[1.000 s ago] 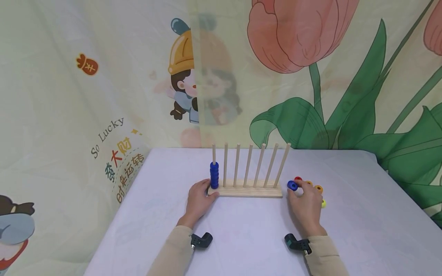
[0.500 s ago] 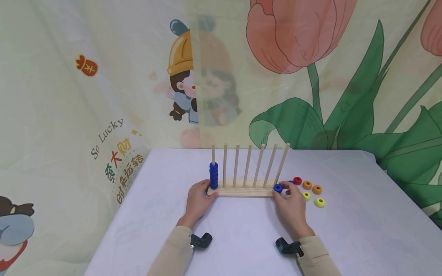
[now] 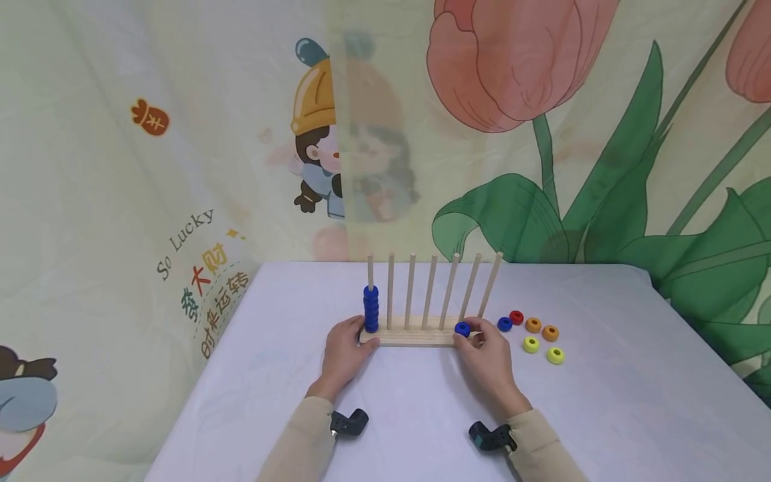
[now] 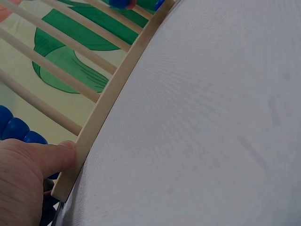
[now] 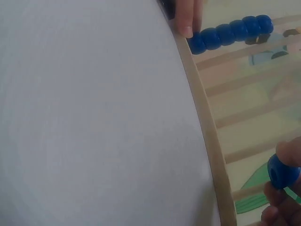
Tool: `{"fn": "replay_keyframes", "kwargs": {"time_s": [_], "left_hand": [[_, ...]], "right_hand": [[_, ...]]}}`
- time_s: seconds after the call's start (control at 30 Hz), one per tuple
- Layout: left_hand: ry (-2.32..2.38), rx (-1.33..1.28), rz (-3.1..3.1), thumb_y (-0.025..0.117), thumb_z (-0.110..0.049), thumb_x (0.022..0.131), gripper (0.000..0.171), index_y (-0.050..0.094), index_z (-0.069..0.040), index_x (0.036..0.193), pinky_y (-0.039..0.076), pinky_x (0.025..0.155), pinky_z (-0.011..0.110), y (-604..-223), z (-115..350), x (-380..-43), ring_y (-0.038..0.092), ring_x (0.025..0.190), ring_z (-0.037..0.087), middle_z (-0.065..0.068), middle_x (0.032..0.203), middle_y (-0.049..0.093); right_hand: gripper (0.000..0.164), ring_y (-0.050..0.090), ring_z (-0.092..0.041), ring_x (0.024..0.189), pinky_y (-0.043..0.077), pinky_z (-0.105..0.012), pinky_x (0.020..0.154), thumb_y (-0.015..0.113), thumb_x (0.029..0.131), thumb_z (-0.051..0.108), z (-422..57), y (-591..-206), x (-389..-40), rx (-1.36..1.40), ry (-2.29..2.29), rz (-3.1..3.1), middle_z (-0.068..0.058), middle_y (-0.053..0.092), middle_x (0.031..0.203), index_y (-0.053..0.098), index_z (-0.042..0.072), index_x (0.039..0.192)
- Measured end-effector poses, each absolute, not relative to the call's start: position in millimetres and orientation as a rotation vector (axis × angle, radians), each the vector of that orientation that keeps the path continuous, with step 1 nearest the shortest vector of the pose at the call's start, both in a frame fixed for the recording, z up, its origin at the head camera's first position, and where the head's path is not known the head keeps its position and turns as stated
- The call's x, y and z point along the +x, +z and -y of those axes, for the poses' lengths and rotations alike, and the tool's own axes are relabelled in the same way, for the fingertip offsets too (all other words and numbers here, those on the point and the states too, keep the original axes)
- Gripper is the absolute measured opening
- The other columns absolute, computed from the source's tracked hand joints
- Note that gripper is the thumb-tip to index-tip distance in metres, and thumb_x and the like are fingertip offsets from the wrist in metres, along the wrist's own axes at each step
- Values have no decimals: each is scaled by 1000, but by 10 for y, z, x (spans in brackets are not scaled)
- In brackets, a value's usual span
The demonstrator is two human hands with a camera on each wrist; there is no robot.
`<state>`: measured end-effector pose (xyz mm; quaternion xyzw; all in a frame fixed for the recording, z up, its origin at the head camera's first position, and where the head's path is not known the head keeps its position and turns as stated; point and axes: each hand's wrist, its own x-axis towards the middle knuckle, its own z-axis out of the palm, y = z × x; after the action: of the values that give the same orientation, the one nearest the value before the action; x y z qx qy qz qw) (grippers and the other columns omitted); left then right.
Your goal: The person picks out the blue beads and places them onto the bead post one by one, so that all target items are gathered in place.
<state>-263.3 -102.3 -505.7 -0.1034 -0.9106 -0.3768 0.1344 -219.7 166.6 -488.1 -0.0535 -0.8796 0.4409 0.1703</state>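
Observation:
A wooden peg rack stands on the table, its long base (image 3: 415,337) carrying a row of upright pegs. Blue beads (image 3: 371,309) are stacked on the leftmost peg; the other pegs hold none. My left hand (image 3: 345,349) grips the left end of the base, thumb (image 4: 61,155) on its front edge. Between thumb and fingers my right hand (image 3: 489,356) pinches a single blue bead (image 5: 282,172), in front of the pegs near the right end of the rack. That bead is off the pegs, and its hole shows in the right wrist view.
Right of the rack lie loose beads: a blue bead (image 3: 504,325), a red bead (image 3: 516,317), two orange beads (image 3: 533,325) and two yellow beads (image 3: 531,345). A white cloth (image 3: 415,415) covers the table. Behind it hangs a printed curtain (image 3: 512,201).
My right hand has moved left with the blue bead, from beside the loose beads to in front of the rack's right pegs. My left hand keeps its grip on the base.

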Motion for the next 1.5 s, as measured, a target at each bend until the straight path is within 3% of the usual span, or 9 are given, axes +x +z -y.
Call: {"fn": "replay_keyframes", "kwargs": {"time_s": [0.7, 0.97, 1.5], "left_hand": [[-1067, -319, 2625, 77, -25, 83, 55, 61, 6, 126, 36, 108, 52, -5080, 1022, -2642, 52, 124, 38, 19, 130, 61], [-1044, -326, 2630, 77, -25, 83, 55, 61, 5, 126, 37, 107, 52, -5083, 1025, -2643, 52, 123, 38, 20, 129, 61], [-1078, -284, 2635, 78, -26, 83, 56, 61, 4, 127, 39, 106, 51, -5043, 1019, -2624, 54, 122, 36, 18, 128, 62]], "right_hand": [[32, 59, -27, 85, 52, -37, 75, 77, 85, 16, -1144, -4453, -2355, 292, 1199, 2373, -5, 68, 101, 68, 5, 114], [31, 58, -16, 85, 55, -36, 75, 76, 86, 15, -993, -4209, -2409, 449, 1084, 2342, -4, 65, 102, 67, 7, 114], [34, 61, -16, 81, 56, -34, 73, 73, 88, 16, -690, -3725, -2475, 621, 1065, 2268, -5, 70, 102, 67, 6, 120]]}}
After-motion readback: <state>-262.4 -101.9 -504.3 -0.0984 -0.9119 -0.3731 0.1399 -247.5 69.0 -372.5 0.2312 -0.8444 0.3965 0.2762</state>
